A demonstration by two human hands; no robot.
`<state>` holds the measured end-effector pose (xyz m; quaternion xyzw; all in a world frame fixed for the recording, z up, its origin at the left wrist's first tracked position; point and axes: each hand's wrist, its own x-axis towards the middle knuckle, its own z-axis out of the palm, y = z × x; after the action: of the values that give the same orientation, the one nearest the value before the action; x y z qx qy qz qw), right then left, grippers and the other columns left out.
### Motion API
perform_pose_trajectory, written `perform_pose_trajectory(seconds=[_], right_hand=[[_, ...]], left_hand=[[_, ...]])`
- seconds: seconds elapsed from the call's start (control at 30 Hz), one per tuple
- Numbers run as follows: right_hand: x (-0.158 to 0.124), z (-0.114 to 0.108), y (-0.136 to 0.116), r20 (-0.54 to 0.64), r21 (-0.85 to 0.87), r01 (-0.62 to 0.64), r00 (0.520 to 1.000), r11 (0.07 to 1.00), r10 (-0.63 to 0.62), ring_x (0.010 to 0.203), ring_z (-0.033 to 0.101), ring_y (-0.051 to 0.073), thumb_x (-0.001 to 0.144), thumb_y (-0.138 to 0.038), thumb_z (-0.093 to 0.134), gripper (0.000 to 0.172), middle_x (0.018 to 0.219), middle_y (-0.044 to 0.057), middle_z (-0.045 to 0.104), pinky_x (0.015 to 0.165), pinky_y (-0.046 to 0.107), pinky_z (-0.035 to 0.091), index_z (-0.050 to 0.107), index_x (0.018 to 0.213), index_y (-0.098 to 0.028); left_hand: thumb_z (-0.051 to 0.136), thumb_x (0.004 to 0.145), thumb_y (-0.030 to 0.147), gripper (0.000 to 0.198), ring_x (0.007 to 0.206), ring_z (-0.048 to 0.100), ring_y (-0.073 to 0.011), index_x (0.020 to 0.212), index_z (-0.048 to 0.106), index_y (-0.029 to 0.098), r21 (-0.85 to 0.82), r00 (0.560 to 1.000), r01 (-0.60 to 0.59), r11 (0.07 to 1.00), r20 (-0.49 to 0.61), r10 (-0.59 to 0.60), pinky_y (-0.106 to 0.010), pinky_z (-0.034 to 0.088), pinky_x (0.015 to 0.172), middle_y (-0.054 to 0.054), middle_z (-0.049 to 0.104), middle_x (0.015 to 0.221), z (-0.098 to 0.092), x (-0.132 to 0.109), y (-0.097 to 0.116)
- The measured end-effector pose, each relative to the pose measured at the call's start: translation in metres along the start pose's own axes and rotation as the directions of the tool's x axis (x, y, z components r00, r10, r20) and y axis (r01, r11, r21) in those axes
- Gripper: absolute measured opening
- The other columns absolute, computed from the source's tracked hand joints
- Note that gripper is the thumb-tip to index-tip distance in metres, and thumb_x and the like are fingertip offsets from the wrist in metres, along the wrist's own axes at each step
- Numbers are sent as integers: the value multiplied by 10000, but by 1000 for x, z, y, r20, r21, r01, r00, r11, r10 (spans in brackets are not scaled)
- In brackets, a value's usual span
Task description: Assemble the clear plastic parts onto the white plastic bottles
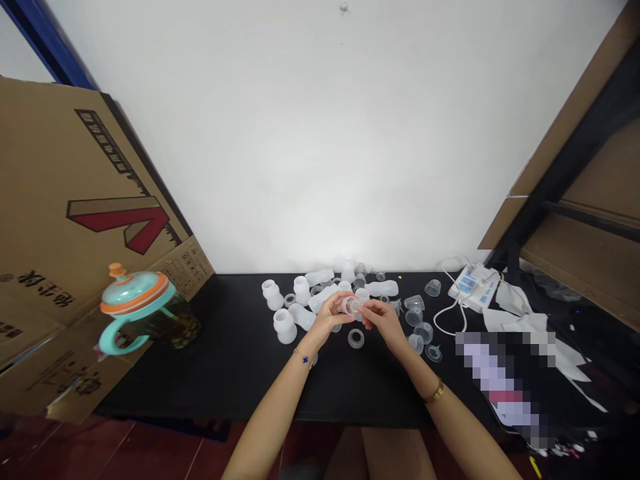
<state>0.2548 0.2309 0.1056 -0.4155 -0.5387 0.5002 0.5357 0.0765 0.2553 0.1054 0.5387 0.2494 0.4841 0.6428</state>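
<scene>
Left hand [329,315] and right hand [381,319] meet fingertip to fingertip, each with its fingers curled in and pinched on one end of a small clear part [351,305]. The part is a short, stubby cylinder of translucent plastic. It is held in the air just above and behind the clear ring [356,338], with its long axis lying roughly level from one hand to the other. Which end is open is too small to tell.

The clear ring is a flat, glossy hoop lying on the matte black tabletop [225,353]. Left of the ring and behind it is a loose heap of frosted white bottles [285,327], squat and waisted, some standing and some tipped on their sides. Right of the ring sit several clear domed caps [424,331], thin-walled and shiny. Farther right of the ring lies a white device [473,283], boxy and smooth, with a white cable looping from it. Well to the left of the ring stands a lidded cup [135,308] with a teal handle and an orange-rimmed lid, up against a brown cardboard box [75,220] with a red printed mark.
</scene>
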Motion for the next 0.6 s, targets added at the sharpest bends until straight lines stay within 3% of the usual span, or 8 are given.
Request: perform_pose_trajectory(seconds=[0.6], right_hand=[[0,1,2,19,-26,-18,1000,1000,18,437,504,116,723,-537,773,375,506,-20,592,446,246,411,647,678,-187]], left_hand=[[864,601,172,498,962,637,-212,1061,675,187,70,1000,-6,998,16,5,-292,488,820,-71,702,1051,2,-2,3]])
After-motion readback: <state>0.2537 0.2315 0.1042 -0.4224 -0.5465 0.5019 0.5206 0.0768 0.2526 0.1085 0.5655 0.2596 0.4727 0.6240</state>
